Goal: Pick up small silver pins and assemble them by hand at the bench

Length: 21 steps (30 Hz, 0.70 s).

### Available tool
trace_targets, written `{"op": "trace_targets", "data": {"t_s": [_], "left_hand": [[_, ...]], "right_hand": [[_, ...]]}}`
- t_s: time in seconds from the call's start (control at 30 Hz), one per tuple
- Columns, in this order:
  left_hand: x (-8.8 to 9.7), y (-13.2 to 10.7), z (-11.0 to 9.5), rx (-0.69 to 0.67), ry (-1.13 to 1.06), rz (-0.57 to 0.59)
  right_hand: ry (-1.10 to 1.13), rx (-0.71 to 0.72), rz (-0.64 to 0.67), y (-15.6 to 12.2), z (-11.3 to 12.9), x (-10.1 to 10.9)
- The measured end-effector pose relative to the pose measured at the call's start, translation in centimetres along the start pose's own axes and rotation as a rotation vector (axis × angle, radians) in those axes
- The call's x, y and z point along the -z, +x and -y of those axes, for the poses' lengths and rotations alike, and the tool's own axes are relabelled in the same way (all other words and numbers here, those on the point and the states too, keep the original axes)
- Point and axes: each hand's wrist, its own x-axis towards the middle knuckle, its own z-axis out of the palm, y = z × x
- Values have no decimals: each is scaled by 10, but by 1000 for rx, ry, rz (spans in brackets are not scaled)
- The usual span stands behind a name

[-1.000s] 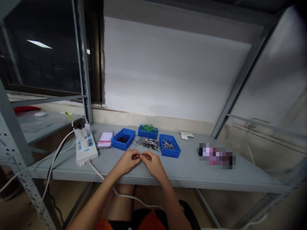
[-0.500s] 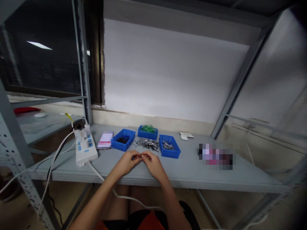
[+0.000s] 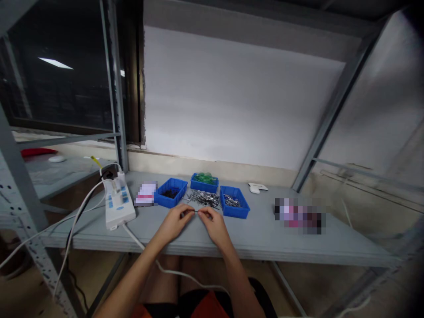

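Observation:
My left hand (image 3: 176, 221) and my right hand (image 3: 212, 224) meet fingertip to fingertip above the front of the grey table (image 3: 265, 238). Both are closed in a pinch on a thin, dark, rod-like piece (image 3: 195, 211), whose short middle shows between the fingertips. Its exact kind is too small to make out. Just beyond my fingers lies a loose pile of thin metal rods (image 3: 204, 198). Blue bins surround the pile: one with small dark parts (image 3: 170, 193) on the left, one with green pieces (image 3: 205, 178) behind, one with silvery rods (image 3: 232, 201) on the right.
A white power strip (image 3: 119, 207) with plugs and cables stands at the left; its white cord (image 3: 134, 238) drops over the front edge. Blurred-out items (image 3: 298, 215) lie at the right. A small white object (image 3: 254, 190) rests behind. Metal shelf posts (image 3: 334, 106) frame the table.
My fingertips have drawn slightly apart, and the thin dark piece now shows between them. The bins and the pile look the same.

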Motion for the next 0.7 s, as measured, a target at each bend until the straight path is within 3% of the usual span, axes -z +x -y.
{"op": "trace_targets", "data": {"t_s": [0.07,0.2,0.57,0.7], "left_hand": [[1,0,0,-15,-7,-23],[2,0,-4,-64,-37,36],[4,-2,-10,-108,-90,61],[2,-1,-7,-70,-56,1]], "right_hand": [[-22,15,66,0,-1,-2],[-115,95,142,-2,-1,-5],[-38,68,135,-4,0,-3],[-78,76,74,-4,-2,-3]]}}
